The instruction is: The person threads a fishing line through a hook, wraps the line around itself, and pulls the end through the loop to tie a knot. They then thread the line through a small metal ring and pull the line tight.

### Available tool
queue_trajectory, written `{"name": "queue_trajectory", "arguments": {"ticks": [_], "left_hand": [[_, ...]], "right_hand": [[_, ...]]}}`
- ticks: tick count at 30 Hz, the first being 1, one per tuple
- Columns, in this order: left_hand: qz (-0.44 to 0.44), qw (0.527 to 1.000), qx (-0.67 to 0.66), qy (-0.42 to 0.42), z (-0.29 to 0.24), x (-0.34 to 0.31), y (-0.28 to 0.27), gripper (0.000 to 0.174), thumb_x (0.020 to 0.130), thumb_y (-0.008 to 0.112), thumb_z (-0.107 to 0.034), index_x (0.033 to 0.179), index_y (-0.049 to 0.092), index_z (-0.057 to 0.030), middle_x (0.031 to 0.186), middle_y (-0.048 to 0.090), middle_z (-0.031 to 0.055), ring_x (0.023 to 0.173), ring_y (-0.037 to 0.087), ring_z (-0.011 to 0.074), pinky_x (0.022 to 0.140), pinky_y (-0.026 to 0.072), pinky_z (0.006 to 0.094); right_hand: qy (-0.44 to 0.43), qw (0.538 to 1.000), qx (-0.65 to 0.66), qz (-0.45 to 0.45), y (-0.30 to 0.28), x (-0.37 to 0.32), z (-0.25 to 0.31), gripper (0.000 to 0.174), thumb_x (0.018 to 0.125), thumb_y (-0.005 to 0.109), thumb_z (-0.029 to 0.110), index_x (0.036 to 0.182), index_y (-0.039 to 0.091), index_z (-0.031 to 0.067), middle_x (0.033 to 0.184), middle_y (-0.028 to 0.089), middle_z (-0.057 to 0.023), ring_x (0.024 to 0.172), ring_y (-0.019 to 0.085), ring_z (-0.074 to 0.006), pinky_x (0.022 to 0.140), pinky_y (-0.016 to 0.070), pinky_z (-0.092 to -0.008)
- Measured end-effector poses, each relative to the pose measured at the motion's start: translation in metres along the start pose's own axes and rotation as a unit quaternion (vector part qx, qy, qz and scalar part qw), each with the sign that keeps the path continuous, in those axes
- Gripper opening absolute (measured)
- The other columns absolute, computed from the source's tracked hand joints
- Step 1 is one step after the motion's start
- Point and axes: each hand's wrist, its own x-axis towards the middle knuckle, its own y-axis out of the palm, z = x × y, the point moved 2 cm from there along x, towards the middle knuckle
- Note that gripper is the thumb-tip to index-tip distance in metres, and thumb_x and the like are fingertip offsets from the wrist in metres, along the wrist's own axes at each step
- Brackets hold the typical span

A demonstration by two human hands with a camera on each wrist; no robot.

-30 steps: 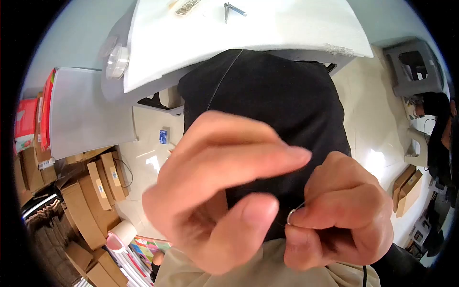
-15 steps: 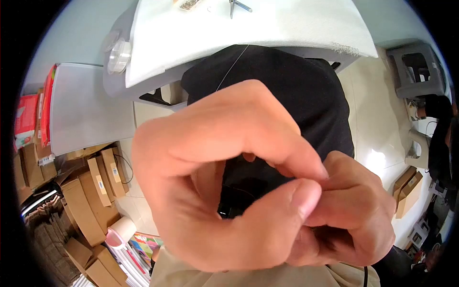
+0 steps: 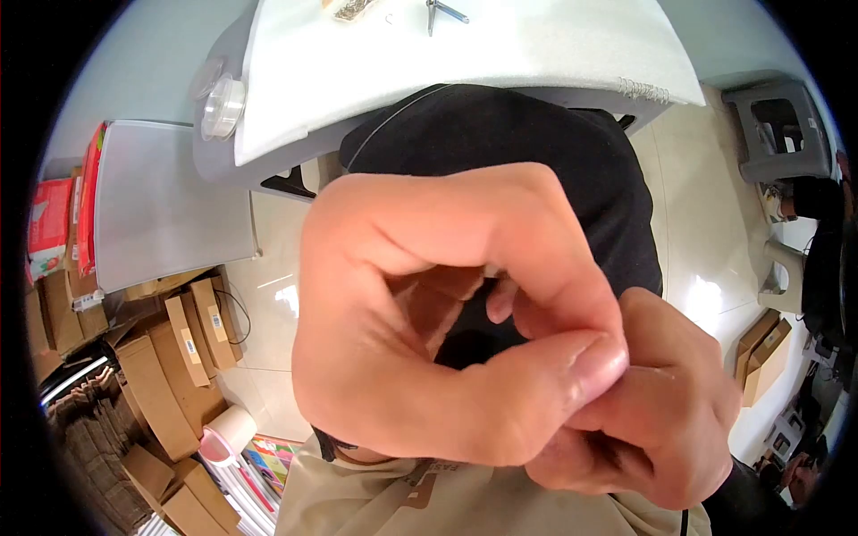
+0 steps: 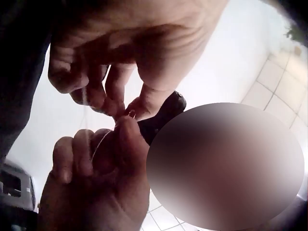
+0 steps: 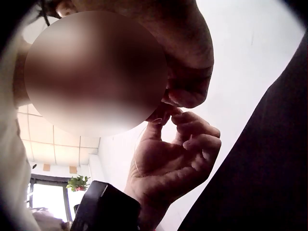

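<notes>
In front of my lap my left hand [image 3: 465,313] curls in a ring, thumb and index fingertips pinched on a thin fishing line, right against the right hand's fingers. My right hand [image 3: 661,402] has its fingers folded, pinching a tiny fish hook that the head view hides. In the left wrist view a small glint of the hook [image 4: 131,113] shows where both hands' fingertips meet. The pale fishing line [image 4: 99,139] curves down from there across the lower hand. More line [image 3: 393,118] lies over the black cloth [image 3: 500,125] on my lap.
On the white table [image 3: 536,45] ahead lie nail clippers [image 3: 442,15] and a small box of hooks [image 3: 351,9]. A row of fine hooks [image 3: 643,89] lines its right edge. Clear round tubs [image 3: 223,107] stand left. Cardboard boxes [image 3: 161,393] fill the lower left; a grey stool [image 3: 778,125] stands right.
My left hand came in from the left with thumb and index apart, then pinched together at the right hand's fingertips, hiding the hook. The line on the lap has shifted left.
</notes>
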Motion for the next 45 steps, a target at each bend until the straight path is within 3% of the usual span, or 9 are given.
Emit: {"name": "queue_trajectory", "arguments": {"ticks": [10,22,25,27,28,30,32,35,45], "left_hand": [[-0.008,0.956,-0.281,-0.08,0.021,-0.002,0.013,0.015,0.07,0.064,-0.013,0.064,0.057,-0.0015,0.071,0.05,0.0075,0.061,0.042,0.0131,0.055,0.0325,0.023],[-0.088,0.95,-0.281,-0.106,0.026,-0.007,0.01,0.012,0.065,0.066,-0.007,0.065,0.058,0.0017,0.071,0.053,0.0103,0.06,0.042,0.0122,0.052,0.0303,0.0226],[-0.107,0.965,-0.229,-0.068,0.027,-0.01,0.007,0.015,0.069,0.067,-0.011,0.067,0.057,-0.0006,0.07,0.051,0.0085,0.059,0.041,0.0122,0.053,0.0304,0.0226],[-0.145,0.968,-0.198,-0.043,0.026,-0.011,0.007,0.018,0.073,0.066,-0.016,0.068,0.055,-0.0038,0.068,0.047,0.0057,0.058,0.039,0.012,0.052,0.0298,0.0229],[-0.162,0.969,-0.183,-0.025,0.025,-0.012,0.007,0.019,0.075,0.065,-0.018,0.069,0.053,-0.0056,0.068,0.045,0.0043,0.058,0.038,0.0118,0.052,0.0293,0.0231],[-0.19,0.97,-0.15,0.017,0.023,-0.015,0.003,0.021,0.08,0.063,-0.023,0.071,0.05,-0.0091,0.066,0.041,0.0017,0.057,0.035,0.0115,0.051,0.0283,0.0234],[-0.211,0.967,-0.116,0.085,0.02,-0.015,0.003,0.02,0.085,0.058,-0.026,0.073,0.047,-0.0136,0.064,0.037,-0.0013,0.057,0.031,0.0113,0.051,0.0275,0.0241],[-0.212,0.965,-0.099,0.117,0.009,-0.019,0.003,0.017,0.088,0.053,-0.027,0.077,0.047,-0.0153,0.067,0.041,-0.0019,0.059,0.034,0.0114,0.053,0.0302,0.0238],[-0.174,0.962,-0.06,0.202,0.012,-0.027,0.006,0.02,0.088,0.051,-0.029,0.076,0.043,-0.016,0.073,0.045,0.0003,0.064,0.039,0.0121,0.06,0.0331,0.0261]], "right_hand": [[-0.006,1.0,-0.002,-0.004,0.003,0.003,0.008,0.03,0.057,0.074,0.004,0.074,0.05,0.0031,0.056,0.046,-0.0046,0.041,0.041,-0.0137,0.04,0.0341,-0.0253],[0.045,0.998,-0.045,0.022,0.006,0.009,0.02,0.034,0.049,0.076,0.002,0.074,0.052,0.0054,0.059,0.047,-0.0025,0.044,0.045,-0.0157,0.043,0.0417,-0.0273],[0.006,1.0,0.005,-0.001,0.009,0.009,0.011,0.037,0.046,0.076,0.001,0.076,0.054,0.0058,0.06,0.046,-0.0015,0.043,0.042,-0.015,0.042,0.0392,-0.0267],[-0.105,0.987,0.055,-0.11,0.021,0.009,0.0,0.031,0.046,0.071,-0.003,0.072,0.055,0.0032,0.054,0.044,-0.0023,0.04,0.039,-0.0132,0.039,0.0326,-0.0248],[-0.202,0.953,0.09,-0.208,0.039,0.009,-0.011,0.024,0.047,0.066,-0.007,0.067,0.055,0.0005,0.049,0.041,-0.0036,0.037,0.037,-0.0117,0.036,0.0268,-0.0231],[-0.224,0.945,0.104,-0.215,0.036,0.007,-0.014,0.023,0.047,0.064,-0.009,0.067,0.055,-0.0005,0.048,0.041,-0.004,0.036,0.036,-0.0108,0.035,0.0232,-0.0223],[-0.069,0.995,0.061,-0.036,0.007,0.002,-0.007,0.035,0.048,0.071,-0.005,0.078,0.055,0.0029,0.057,0.044,-0.0025,0.042,0.037,-0.012,0.038,0.0275,-0.024],[-0.074,0.994,0.071,-0.039,0.007,0.005,-0.011,0.029,0.052,0.065,-0.008,0.078,0.054,-0.0006,0.055,0.043,-0.0039,0.041,0.034,-0.01,0.039,0.0207,-0.023],[0.012,0.95,0.298,-0.092,0.02,0.009,-0.032,0.017,0.069,0.06,-0.009,0.083,0.05,-0.0063,0.054,0.043,-0.0028,0.042,0.032,-0.0039,0.039,0.0192,-0.0194]]}}
